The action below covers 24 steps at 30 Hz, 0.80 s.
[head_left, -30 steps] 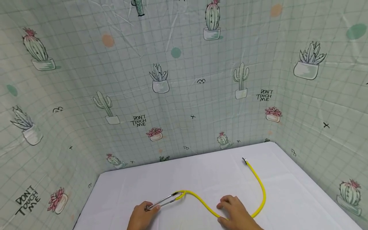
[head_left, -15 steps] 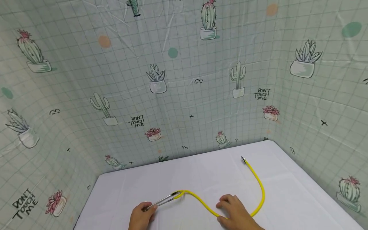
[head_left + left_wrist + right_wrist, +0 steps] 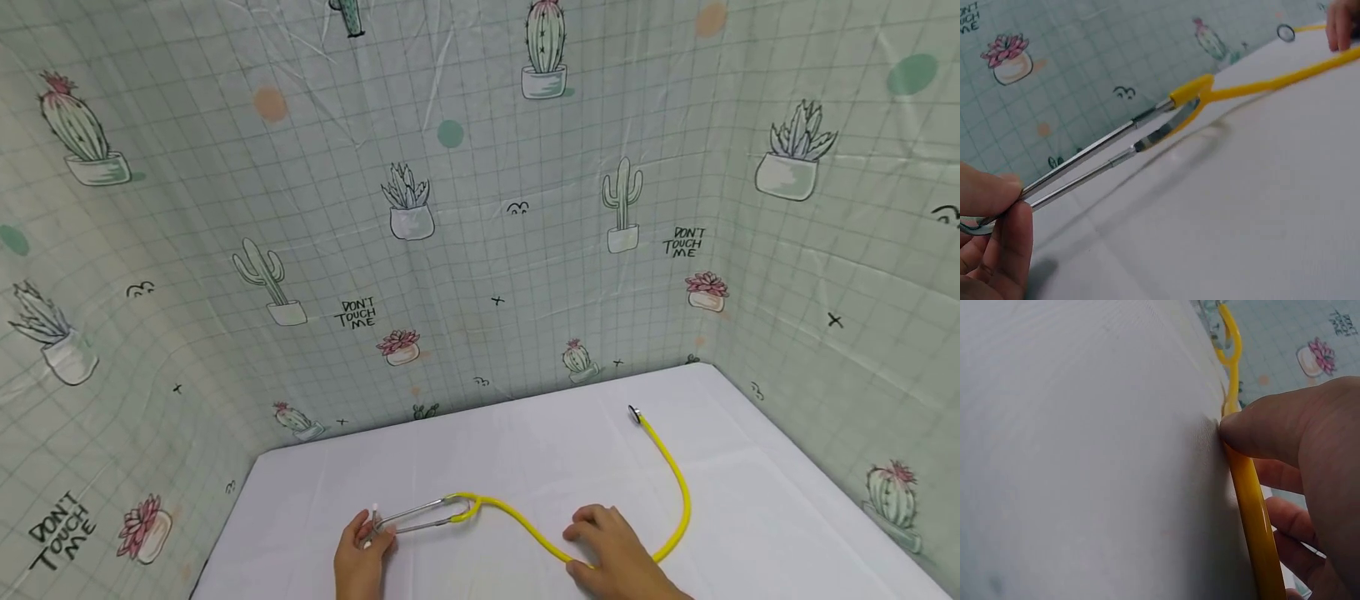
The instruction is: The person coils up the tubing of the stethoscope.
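Note:
A stethoscope with yellow tubing [image 3: 686,500] lies in a wavy curve across the white table. My left hand [image 3: 360,554] grips the far left end of its metal ear tubes [image 3: 416,510], thumb against fingers; a pale ear tip [image 3: 375,507] pokes up there. In the left wrist view the two ear tubes [image 3: 1085,155] run side by side from my fingers to the yellow fork, raised above the cloth. My right hand [image 3: 617,554] holds the tubing midway; in the right wrist view its thumb presses the yellow tube [image 3: 1252,512], other fingers behind. The chest piece [image 3: 635,414] rests at the far right.
A white-covered table [image 3: 525,442] spreads beneath, its back edge against a hanging cloth [image 3: 480,250] printed with a grid and cacti. The cloth also walls off the left and right sides.
My left hand has shifted slightly left and turned, so the ear tubes look farther apart and the pale ear tip shows. My right hand and the chest piece stay in place.

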Tool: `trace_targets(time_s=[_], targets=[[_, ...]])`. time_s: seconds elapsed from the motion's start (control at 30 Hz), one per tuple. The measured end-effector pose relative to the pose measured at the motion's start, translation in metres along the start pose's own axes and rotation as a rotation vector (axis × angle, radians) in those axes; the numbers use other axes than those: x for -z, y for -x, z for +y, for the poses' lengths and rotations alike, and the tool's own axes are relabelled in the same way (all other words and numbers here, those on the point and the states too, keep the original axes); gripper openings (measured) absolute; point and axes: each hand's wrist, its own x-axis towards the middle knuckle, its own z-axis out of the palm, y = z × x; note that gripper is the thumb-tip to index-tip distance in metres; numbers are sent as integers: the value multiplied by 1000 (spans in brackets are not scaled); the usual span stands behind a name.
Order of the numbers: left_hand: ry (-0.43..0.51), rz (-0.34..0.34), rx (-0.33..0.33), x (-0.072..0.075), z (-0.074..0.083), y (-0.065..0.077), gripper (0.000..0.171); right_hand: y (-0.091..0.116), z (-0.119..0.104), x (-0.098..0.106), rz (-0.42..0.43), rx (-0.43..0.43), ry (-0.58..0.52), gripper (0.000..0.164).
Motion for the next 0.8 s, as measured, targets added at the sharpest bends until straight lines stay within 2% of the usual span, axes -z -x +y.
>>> trace_targets(time_s=[0.07,0.17,0.27,0.4,0.5,0.57,0.67,0.8], targets=[[135,1,35,0,0,1,64,0,0,1,-8,-6,-2,25],[256,-14,76,0,2,3,56,0,0,1,6,20,5,23],[346,-54,103,0,6,6,54,2,1,1,68,78,26,21],[404,-87,129,-2,9,9,53,3,1,0,139,142,45,21],[367,-68,135,-3,10,10,47,3,1,1,141,153,48,22],[321,-62,125,-4,9,9,44,1,1,3,110,129,41,20],[197,-61,81,-6,9,7,42,-2,3,7,60,95,33,16],[-1,-104,9,-5,10,4,42,-6,6,11,32,94,55,13]])
